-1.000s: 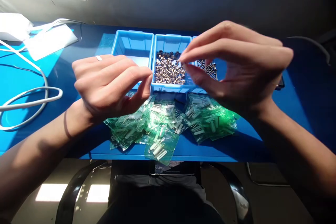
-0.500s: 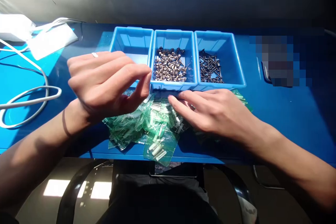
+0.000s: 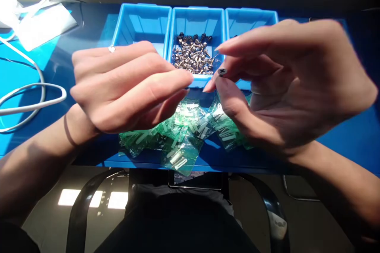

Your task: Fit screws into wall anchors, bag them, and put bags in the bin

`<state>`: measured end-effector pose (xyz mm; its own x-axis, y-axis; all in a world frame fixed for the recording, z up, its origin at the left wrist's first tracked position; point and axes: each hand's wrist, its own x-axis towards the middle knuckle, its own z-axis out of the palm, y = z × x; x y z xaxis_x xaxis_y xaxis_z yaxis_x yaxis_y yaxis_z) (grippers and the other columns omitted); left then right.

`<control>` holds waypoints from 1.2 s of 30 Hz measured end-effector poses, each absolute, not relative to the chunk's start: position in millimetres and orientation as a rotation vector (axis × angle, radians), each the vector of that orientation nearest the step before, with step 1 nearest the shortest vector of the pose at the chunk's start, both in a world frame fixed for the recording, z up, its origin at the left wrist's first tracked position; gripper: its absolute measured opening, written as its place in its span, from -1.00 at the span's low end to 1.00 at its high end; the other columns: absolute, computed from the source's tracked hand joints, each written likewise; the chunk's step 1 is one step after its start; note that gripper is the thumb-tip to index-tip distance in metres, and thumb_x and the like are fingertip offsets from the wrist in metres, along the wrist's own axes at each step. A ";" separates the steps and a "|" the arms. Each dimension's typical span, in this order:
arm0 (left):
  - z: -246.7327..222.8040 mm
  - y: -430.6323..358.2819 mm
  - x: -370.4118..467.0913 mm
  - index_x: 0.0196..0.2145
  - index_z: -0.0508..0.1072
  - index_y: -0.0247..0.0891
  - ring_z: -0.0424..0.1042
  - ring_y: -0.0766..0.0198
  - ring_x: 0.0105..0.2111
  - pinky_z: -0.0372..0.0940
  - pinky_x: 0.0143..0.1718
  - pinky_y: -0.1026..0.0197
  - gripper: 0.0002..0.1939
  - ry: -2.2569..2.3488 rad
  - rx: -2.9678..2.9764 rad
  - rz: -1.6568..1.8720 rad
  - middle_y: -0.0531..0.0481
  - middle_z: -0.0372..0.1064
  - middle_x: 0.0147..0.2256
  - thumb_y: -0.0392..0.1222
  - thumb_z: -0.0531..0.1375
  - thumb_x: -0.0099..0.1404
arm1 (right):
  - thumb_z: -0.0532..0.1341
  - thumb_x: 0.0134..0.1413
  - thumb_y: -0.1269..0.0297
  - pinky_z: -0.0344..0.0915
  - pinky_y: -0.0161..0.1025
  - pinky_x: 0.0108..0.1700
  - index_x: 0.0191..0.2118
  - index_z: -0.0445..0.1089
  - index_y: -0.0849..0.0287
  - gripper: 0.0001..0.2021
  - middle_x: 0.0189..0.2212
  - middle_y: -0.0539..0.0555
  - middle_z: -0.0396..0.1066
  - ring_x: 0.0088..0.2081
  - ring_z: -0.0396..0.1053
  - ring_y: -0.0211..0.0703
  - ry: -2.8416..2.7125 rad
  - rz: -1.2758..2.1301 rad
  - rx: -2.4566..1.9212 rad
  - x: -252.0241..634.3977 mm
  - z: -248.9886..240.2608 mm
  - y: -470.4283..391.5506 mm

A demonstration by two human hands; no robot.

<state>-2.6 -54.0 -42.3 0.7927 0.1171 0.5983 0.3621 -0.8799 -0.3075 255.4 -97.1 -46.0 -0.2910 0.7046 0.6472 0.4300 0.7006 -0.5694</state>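
My right hand (image 3: 297,83) is raised over the right bin, its thumb and a finger pinching a screw (image 3: 222,72) whose cross-slotted head faces me. The screw's shank is hidden. To its left, my left hand (image 3: 127,87) is closed, back upward, with thumb and forefinger brought together; whatever they may hold is hidden. Below both hands lie green clear plastic packets (image 3: 179,158) with white plugs and metal pieces inside. Shiny hex-head screws (image 3: 194,57) fill part of the middle blue bin (image 3: 198,16).
The left blue bin (image 3: 145,17) shows a bare inside where visible. My right hand covers much of the right blue bin (image 3: 251,17). A white cable (image 3: 38,104) and white paper (image 3: 47,25) lie at left. Chair arms (image 3: 78,209) stand below the table edge.
My right hand has risen from the packets by the bins and turned over, now showing a screw in its pinch. My left hand has moved slightly right. The view has tipped downward.
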 end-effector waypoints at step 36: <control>-42.5 -63.4 1.8 0.11 0.45 -0.34 0.65 0.10 -0.25 0.51 -0.35 0.07 -0.64 -0.447 -2.661 -0.803 -0.10 0.60 -0.24 -0.15 0.30 0.42 | 0.32 0.32 0.45 0.51 -0.23 -0.28 -0.19 0.58 0.14 -0.91 -0.24 0.02 0.65 -0.29 0.58 -0.26 -2.099 0.353 -0.803 255.2 -36.2 -93.3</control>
<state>1.8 -63.4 -42.5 0.7925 0.2004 0.5759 0.3835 -0.8981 -0.2152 255.2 -93.3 -36.2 -0.4418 0.6548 0.6133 0.4181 0.7551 -0.5050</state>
